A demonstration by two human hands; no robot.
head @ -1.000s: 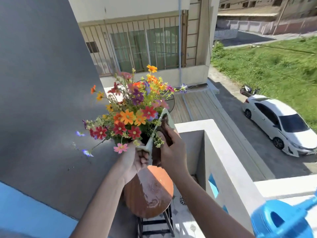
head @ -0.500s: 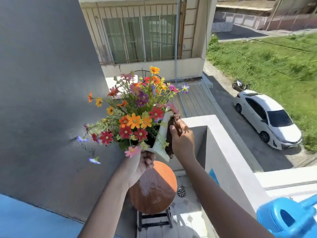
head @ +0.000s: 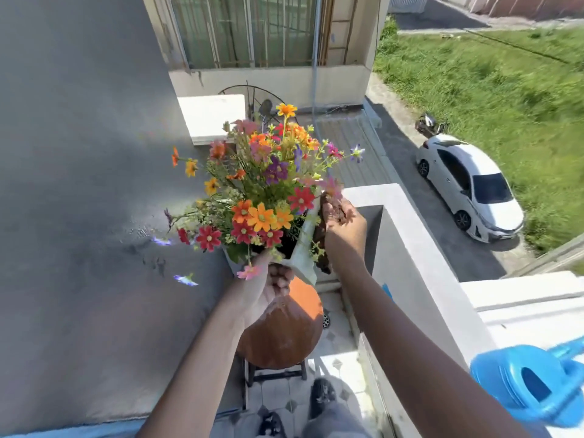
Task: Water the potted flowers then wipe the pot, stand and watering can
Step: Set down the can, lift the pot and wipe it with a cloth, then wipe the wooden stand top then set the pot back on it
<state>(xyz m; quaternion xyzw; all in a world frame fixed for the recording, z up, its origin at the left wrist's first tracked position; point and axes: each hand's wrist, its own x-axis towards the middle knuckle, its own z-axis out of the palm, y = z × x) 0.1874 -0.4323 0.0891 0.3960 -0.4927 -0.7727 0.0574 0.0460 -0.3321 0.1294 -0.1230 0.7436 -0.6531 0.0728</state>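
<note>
A white pot (head: 305,248) full of orange, red and purple flowers (head: 262,191) is held tilted in the air above the round wooden stand (head: 284,336). My left hand (head: 268,289) grips the pot's near lower edge. My right hand (head: 346,229) presses a brown cloth (head: 331,205) against the pot's right side near the rim; more cloth hangs below the wrist. The blue watering can (head: 524,380) sits on the parapet at the lower right, apart from both hands.
A grey wall (head: 79,184) stands close on the left. The white parapet (head: 420,248) runs along the right, with a street and a white car (head: 471,184) far below. My shoes (head: 320,393) rest on the tiled floor by the stand's dark legs.
My right hand has slid the cloth up the pot's right side toward the rim. The left hand keeps its hold. The view has tipped downward, and my shoes have come into sight.
</note>
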